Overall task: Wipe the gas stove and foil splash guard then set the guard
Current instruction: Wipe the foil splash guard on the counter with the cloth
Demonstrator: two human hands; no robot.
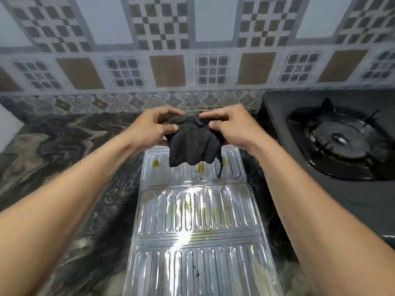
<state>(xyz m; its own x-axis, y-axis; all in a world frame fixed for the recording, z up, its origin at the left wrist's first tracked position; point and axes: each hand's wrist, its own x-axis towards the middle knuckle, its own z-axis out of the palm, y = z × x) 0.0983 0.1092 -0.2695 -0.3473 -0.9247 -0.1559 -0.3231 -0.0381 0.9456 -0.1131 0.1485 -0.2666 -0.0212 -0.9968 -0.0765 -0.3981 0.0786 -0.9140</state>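
Gripping a dark cloth (193,144) by its top edge, left hand (154,127) and right hand (229,127) | cloth hangs above foil splash guard (196,227), flat on marbled counter (64,146) | gas stove (333,137) at right | patterned wall tiles (166,69) behind

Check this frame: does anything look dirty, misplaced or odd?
Yes. The foil splash guard lies flat on the marble counter beside the gas stove, not standing, with yellowish stains and dark specks. Both hands hold a dark cloth above it.
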